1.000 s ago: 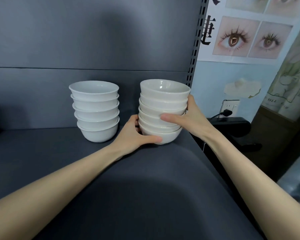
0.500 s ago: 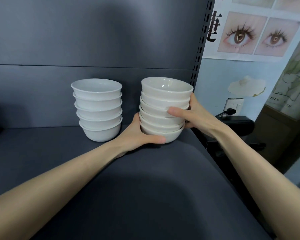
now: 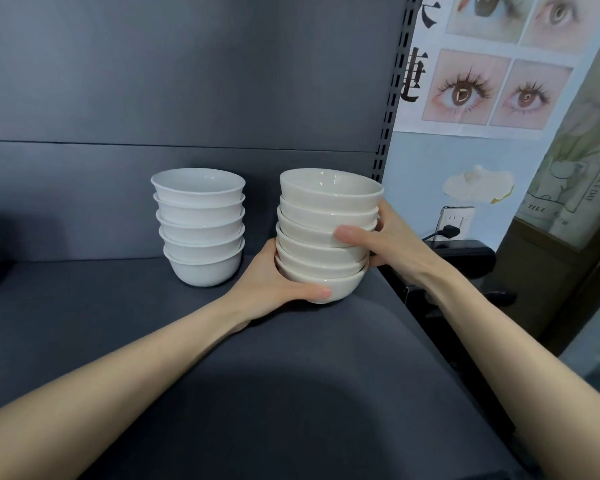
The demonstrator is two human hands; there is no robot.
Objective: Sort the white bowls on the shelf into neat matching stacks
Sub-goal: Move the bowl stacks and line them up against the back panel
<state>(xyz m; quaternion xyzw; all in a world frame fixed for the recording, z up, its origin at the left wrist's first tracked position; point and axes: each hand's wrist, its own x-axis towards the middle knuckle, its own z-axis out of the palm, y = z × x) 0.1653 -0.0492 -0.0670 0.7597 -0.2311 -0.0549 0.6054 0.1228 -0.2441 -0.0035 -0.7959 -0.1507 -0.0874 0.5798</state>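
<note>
Both hands grip an upright bowl stack (image 3: 326, 237), left hand (image 3: 274, 282) low, right hand (image 3: 378, 237) midway. The shelf edge (image 3: 430, 327) lies beneath the right wrist; a second stack (image 3: 200, 226) stands left of the hands.

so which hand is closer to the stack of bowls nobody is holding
Left. The left hand grips the held stack at its base, on the side facing the free stack; the right hand grips its far side.

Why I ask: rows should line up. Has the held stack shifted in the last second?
Yes, slightly: the held stack came toward the front of the shelf; its base now shows lower against the left stack.
</note>
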